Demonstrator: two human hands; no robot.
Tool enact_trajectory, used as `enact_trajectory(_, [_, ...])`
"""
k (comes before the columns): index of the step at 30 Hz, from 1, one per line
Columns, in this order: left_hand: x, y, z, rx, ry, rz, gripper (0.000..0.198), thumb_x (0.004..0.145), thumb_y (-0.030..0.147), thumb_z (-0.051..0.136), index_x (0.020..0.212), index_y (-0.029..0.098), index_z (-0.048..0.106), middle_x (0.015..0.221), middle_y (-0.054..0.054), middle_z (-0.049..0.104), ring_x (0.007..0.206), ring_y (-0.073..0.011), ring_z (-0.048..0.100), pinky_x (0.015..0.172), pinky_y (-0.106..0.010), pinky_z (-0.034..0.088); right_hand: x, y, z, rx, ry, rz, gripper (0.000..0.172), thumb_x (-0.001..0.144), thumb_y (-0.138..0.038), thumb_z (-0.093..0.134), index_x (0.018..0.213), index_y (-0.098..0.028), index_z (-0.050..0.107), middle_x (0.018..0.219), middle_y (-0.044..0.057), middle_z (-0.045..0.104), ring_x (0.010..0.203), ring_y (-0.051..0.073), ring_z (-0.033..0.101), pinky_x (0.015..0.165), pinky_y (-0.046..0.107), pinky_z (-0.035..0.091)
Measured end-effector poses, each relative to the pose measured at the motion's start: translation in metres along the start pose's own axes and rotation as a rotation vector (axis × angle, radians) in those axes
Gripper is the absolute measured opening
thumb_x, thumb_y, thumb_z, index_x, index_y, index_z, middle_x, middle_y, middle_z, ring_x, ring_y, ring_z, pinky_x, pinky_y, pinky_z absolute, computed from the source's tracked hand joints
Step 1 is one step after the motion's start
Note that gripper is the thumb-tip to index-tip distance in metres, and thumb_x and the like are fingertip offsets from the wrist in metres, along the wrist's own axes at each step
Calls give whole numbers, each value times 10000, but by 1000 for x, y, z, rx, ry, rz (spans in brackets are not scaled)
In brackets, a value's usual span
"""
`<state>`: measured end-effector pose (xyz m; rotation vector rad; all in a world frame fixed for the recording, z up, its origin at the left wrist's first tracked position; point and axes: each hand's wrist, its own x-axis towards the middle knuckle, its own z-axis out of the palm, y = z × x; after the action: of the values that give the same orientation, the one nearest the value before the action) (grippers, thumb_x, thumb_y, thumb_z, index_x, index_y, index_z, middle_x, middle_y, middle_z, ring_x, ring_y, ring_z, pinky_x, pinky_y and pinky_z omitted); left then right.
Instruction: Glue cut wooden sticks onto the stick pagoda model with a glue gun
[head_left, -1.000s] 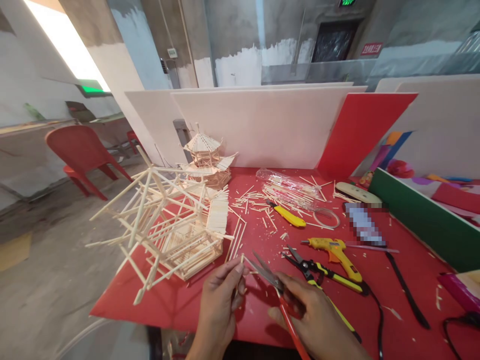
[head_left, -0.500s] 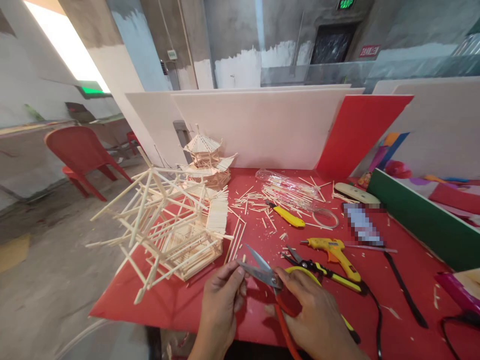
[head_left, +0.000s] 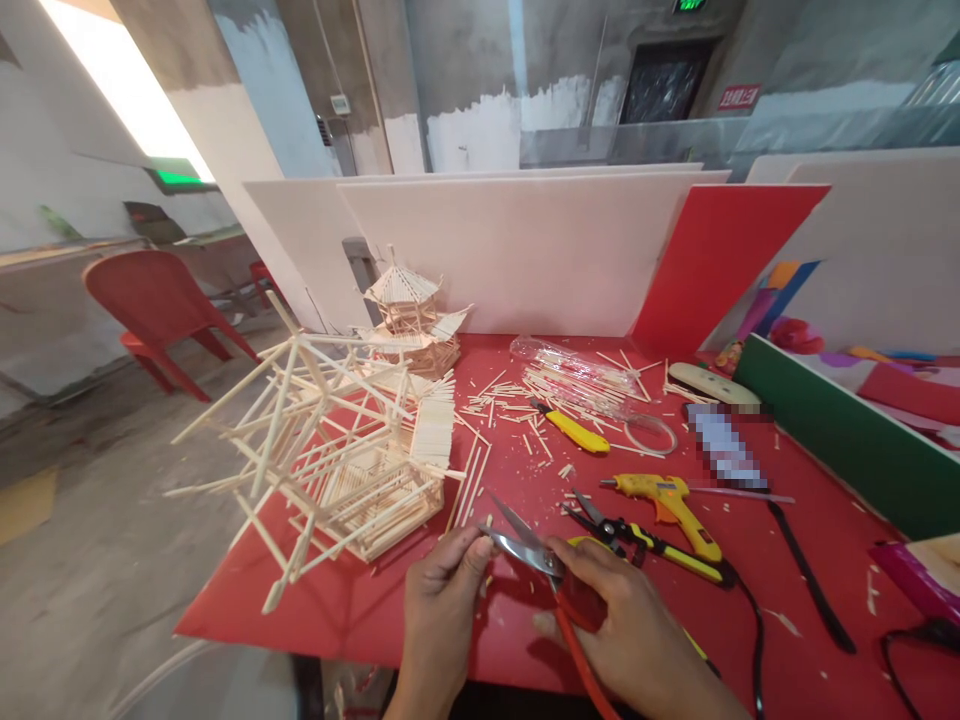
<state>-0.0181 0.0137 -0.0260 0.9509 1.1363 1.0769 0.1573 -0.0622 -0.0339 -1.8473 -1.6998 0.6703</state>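
Observation:
My left hand [head_left: 441, 610] is closed in a pinch on a short thin wooden stick [head_left: 489, 521], of which only the tip shows above the thumb. My right hand [head_left: 637, 625] grips red-handled scissors [head_left: 525, 553]. Their blades are apart and reach the stick at my left fingertips. Left of my hands stands a model building of wooden sticks [head_left: 433, 435], with an open frame on top and one slatted roof panel. A smaller pagoda of sticks [head_left: 405, 286] stands behind it.
Loose sticks [head_left: 574, 385] lie beside plastic wrap. On the red tabletop [head_left: 337, 630] are a yellow utility knife [head_left: 576, 430], a yellow glue gun [head_left: 660, 492], black-and-yellow pruning shears [head_left: 652, 545] and a phone [head_left: 724, 445]. White boards [head_left: 510, 255] stand behind; a green-sided box [head_left: 847, 430] is right.
The scissor blades have come slightly closer together. My left fingers have curled in a little more. The view has shifted slightly; the models and tools on the table stay put.

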Motion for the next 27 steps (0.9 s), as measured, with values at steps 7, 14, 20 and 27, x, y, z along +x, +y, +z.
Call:
enact_trajectory(7, [3, -5, -1, -1, -2, -13, 364, 674, 482, 803, 623, 139, 691, 488, 56, 438, 453, -48, 316, 414, -170, 240, -1, 1, 4, -76, 109, -67, 618, 761, -393, 757, 1336, -236, 594, 1136, 110, 680, 1039, 277, 656, 891, 402, 557])
enact_trajectory(14, [3, -1, 0, -31, -13, -24, 348, 653, 467, 819, 621, 143, 697, 492, 54, 442, 456, -51, 308, 411, -175, 241, 1, 5, 6, -123, 174, -121, 617, 746, -399, 780, 1317, -251, 599, 1078, 104, 683, 977, 274, 665, 829, 396, 578])
enact_trajectory(20, [6, 0, -4, -14, 33, 39, 292, 602, 392, 859, 569, 139, 716, 513, 27, 512, 483, -60, 379, 445, -179, 320, 0, 2, 10, -91, 181, -161, 592, 744, -362, 780, 1297, -254, 597, 991, 62, 680, 903, 233, 669, 777, 336, 576])
enact_trajectory(27, [4, 0, 2, -170, 104, -83, 336, 497, 402, 907, 565, 141, 707, 473, 33, 522, 435, -53, 390, 417, -175, 319, -1, 11, 24, -393, 544, -312, 500, 830, -391, 678, 1295, -232, 585, 914, 86, 638, 793, 247, 627, 676, 363, 511])
